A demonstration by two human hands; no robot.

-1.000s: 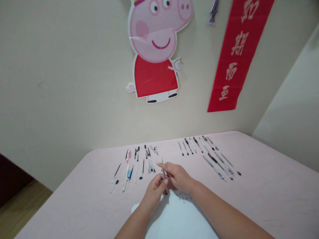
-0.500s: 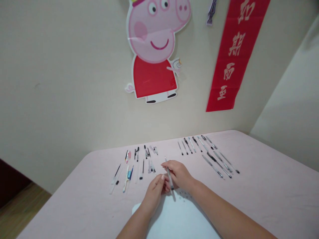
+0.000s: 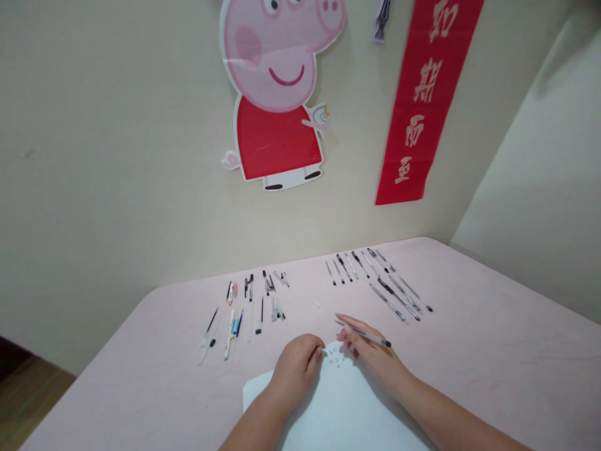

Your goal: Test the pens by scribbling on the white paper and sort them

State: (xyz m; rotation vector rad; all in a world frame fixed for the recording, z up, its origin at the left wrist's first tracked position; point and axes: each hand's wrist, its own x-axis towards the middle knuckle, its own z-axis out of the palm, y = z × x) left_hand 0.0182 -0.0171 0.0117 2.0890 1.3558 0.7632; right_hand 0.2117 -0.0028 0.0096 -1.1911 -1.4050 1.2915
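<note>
My right hand (image 3: 373, 354) holds a slim clear pen (image 3: 369, 336) with a dark end, lying slantwise across the fingers. My left hand (image 3: 298, 363) rests at the far edge of a white board (image 3: 347, 413), fingers curled together; whatever they may hold is hidden. Between the two hands, several tiny grey pieces (image 3: 334, 358) are scattered on the board. A small white piece (image 3: 317, 304) lies on the pink cloth beyond my hands.
The pink-covered table (image 3: 154, 376) meets the wall. Pen parts (image 3: 260, 313) lie in groups at the left; several pens (image 3: 387, 302) lie in rows at the right. A pig cutout (image 3: 277, 138) and a red banner (image 3: 408, 138) hang on the wall.
My hands have moved apart. The pen, upright between both hands before, now lies slanted in my right hand, which has shifted right. The camera view has shifted slightly.
</note>
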